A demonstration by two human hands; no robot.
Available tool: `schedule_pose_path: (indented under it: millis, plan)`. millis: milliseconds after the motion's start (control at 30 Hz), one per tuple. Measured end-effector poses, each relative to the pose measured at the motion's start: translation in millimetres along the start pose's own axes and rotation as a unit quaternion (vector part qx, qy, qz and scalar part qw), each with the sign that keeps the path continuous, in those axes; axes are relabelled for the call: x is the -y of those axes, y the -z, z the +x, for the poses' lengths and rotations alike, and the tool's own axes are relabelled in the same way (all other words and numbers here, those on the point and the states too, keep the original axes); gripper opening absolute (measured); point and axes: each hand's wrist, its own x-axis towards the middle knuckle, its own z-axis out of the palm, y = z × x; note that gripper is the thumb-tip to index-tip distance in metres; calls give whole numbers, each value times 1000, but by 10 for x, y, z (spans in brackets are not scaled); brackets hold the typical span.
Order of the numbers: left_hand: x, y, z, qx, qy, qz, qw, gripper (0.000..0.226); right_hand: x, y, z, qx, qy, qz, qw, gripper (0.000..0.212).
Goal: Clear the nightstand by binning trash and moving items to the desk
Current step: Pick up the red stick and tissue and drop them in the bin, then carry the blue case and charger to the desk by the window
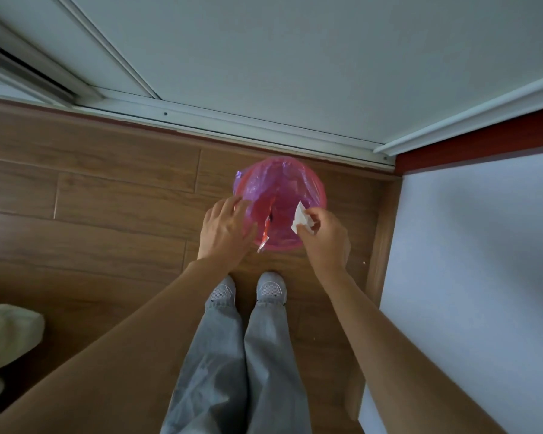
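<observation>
A small bin lined with a pink plastic bag (279, 180) stands on the wooden floor in front of my feet. My left hand (224, 228) hovers over the bin's left rim, fingers spread. A red wrapper (267, 227) hangs just off its thumb side, over the bin's mouth; whether the hand still touches it is unclear. My right hand (325, 238) is over the bin's right rim, pinching a crumpled white tissue (301, 219) between thumb and fingers.
A white sliding door frame (264, 120) runs behind the bin. A white wall with red skirting (483, 133) closes the right side. Pale bedding (7, 336) shows at the lower left. My legs and shoes (248, 292) stand just short of the bin.
</observation>
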Motion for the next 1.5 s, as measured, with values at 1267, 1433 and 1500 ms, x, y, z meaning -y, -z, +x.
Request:
schedule_pose_path:
  millis: [1267, 1433, 1500]
  plan:
    - [-949, 2742, -3762, -234, 349, -8, 908, 38, 2222, 1451, -3174, 255, 474, -240, 808, 64]
    - [-957, 2635, -4804, -280, 443, -17, 852, 41, 2289, 1176, -3992, 277, 549, -268, 742, 56]
    - [-964, 2565, -5283, -298, 479, -22, 825, 42, 2248, 1042, -4398, 283, 582, -272, 712, 52]
